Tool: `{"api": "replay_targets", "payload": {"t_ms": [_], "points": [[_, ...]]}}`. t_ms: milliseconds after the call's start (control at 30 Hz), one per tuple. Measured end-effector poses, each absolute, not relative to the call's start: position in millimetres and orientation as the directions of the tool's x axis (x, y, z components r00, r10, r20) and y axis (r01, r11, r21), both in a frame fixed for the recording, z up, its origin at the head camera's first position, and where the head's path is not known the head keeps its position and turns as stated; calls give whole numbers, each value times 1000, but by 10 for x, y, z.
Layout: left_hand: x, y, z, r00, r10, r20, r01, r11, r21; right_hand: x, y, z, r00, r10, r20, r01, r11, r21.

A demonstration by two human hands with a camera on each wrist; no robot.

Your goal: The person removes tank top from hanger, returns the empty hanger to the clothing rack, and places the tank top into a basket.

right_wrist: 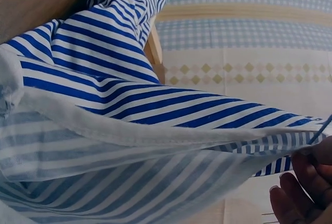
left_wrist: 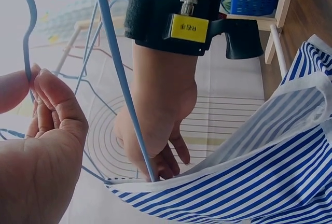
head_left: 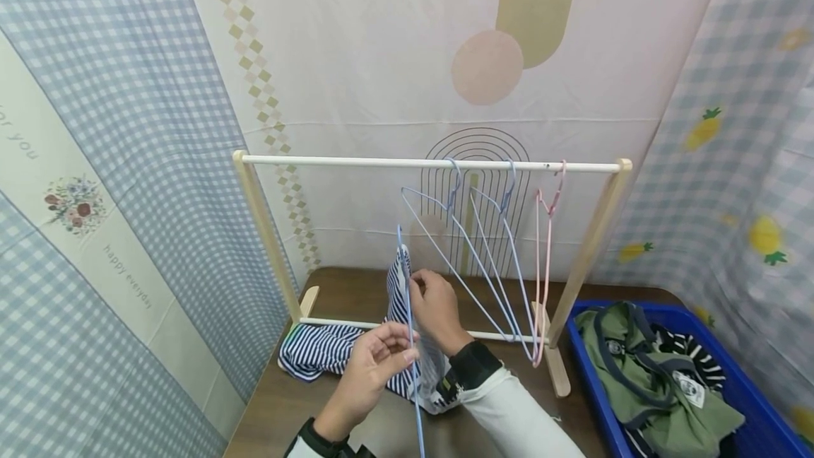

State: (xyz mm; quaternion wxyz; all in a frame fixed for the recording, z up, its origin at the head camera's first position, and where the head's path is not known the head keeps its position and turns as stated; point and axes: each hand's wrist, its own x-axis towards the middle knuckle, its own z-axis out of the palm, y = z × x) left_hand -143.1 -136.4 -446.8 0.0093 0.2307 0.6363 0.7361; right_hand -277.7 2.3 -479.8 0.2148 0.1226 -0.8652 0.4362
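A blue-and-white striped shirt (head_left: 321, 350) with a white-bound neckline lies partly on the table, one part lifted upward. My left hand (head_left: 381, 357) pinches a blue clothes hanger (head_left: 417, 401) between thumb and fingers; in the left wrist view that hand (left_wrist: 49, 130) grips its wavy wire. One end of the hanger (left_wrist: 118, 63) reaches the shirt's neckline. Farther forward, my right hand (head_left: 437, 306) pinches the raised edge of the shirt beside the hanger's end. In the right wrist view its curled fingers (right_wrist: 306, 182) are at the neckline's tip, and the opening gapes toward the camera.
A white-barred rack (head_left: 343, 160) with wooden legs stands behind the hands. Two blue hangers (head_left: 490, 246) and a pink hanger (head_left: 548, 246) hang on its right half. At right, a blue basket (head_left: 588, 373) holds a green garment (head_left: 642, 373) and a dark striped one.
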Motion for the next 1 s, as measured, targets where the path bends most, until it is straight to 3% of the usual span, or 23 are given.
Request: {"api": "replay_targets", "payload": {"t_ms": [800,1000], "points": [[-1467,-1399,-4530,-863,340,374,321,-205,925,-3367,177,-4782,-913,158,376,-205,619,-758],[-1463,-1412,-4535,-859,339,383,330,-206,921,-3415,186,-4747,-917,228,328,-156,551,-820]]}}
